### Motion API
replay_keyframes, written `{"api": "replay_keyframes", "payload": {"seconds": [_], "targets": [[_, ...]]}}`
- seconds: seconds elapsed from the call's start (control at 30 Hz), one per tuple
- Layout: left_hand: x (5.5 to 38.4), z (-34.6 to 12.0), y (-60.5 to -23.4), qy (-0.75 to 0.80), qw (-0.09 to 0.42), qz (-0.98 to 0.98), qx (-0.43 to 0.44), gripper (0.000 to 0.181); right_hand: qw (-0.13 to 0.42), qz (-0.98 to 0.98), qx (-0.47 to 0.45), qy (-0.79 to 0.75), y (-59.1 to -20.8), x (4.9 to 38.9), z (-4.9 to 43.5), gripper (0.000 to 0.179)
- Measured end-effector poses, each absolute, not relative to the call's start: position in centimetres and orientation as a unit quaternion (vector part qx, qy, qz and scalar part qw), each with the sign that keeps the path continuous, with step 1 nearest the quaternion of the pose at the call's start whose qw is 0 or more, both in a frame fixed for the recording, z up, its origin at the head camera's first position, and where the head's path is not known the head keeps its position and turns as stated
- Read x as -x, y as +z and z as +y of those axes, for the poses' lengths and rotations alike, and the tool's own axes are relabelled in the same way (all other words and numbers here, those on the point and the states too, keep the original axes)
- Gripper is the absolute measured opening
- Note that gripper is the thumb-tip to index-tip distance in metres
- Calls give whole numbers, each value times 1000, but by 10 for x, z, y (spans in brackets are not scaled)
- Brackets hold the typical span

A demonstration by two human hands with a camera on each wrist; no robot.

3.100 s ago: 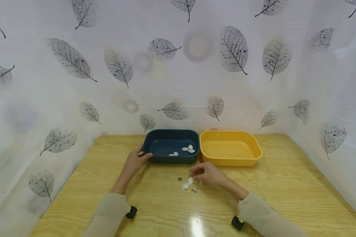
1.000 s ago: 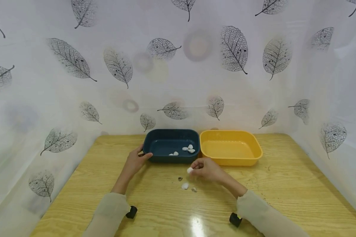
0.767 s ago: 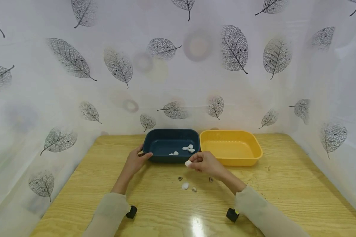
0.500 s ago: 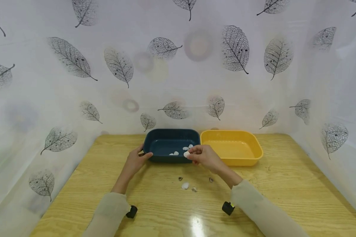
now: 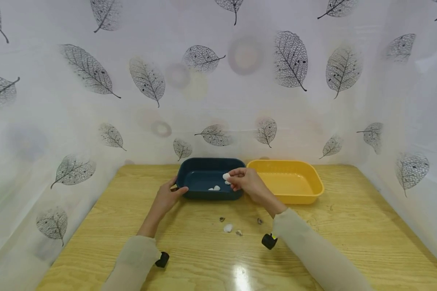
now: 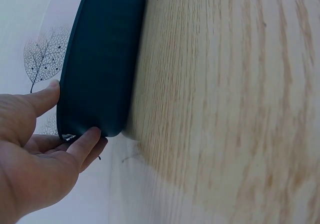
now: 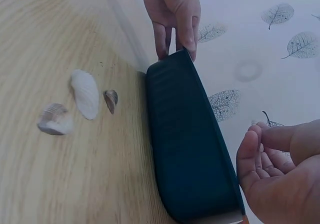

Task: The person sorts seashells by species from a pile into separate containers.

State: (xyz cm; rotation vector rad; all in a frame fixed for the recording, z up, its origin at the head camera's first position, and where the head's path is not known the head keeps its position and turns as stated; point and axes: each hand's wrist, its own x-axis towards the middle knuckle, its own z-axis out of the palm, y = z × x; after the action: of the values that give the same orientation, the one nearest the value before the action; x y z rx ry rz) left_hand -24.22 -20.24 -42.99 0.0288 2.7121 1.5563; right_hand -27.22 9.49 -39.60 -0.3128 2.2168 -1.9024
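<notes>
My left hand (image 5: 167, 195) holds the left end of a dark blue plastic tray (image 5: 213, 195); in the left wrist view its thumb lies at the rim and its fingers against the end wall. Over the tray's right part, my right hand (image 5: 250, 184) pinches a white seashell (image 5: 226, 176) between thumb and fingertips. Inside the tray lie other white shells (image 5: 217, 188), partly hidden by the right hand. On the table in front are a white shell (image 5: 228, 228) and small brownish shells (image 5: 239, 233), one of them a dark shell (image 7: 111, 100) in the right wrist view.
A yellow tray (image 5: 298, 199) stands directly right of the blue one. Both sit on a wooden table (image 5: 204, 258) near its back edge, before a leaf-patterned white curtain (image 5: 218, 101). A black wrist camera (image 5: 269, 241) is under the right forearm.
My right hand picked up a white shell from the table and carried it forward, up over the blue tray. A small dark shell the hand had covered now shows. The left hand stays put.
</notes>
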Motion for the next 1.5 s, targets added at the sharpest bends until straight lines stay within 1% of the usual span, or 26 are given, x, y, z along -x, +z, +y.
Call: {"api": "replay_keyframes", "payload": {"seconds": [0.27, 0.43, 0.6, 0.8, 1.07, 1.27, 1.5], "targets": [[243, -203, -431, 502, 8, 865, -11, 75, 98, 755, 81, -643, -398, 287, 88, 23], [243, -202, -431, 502, 6, 865, -12, 74, 101, 758, 62, -641, -399, 296, 84, 27], [243, -201, -431, 501, 3, 865, -11, 74, 105, 758, 53, -642, -400, 302, 81, 32], [244, -201, -432, 497, 0, 868, -11, 74, 98, 751, 46, -651, -401, 310, 77, 32], [244, -199, -431, 501, 0, 866, -12, 73, 82, 725, 42, -683, -403, 314, 76, 34], [244, -199, -431, 501, 3, 865, -13, 74, 89, 709, 46, -698, -406, 317, 77, 38], [244, -201, -431, 498, 4, 867, -8, 74, 84, 725, 63, -680, -400, 309, 84, 37]]}}
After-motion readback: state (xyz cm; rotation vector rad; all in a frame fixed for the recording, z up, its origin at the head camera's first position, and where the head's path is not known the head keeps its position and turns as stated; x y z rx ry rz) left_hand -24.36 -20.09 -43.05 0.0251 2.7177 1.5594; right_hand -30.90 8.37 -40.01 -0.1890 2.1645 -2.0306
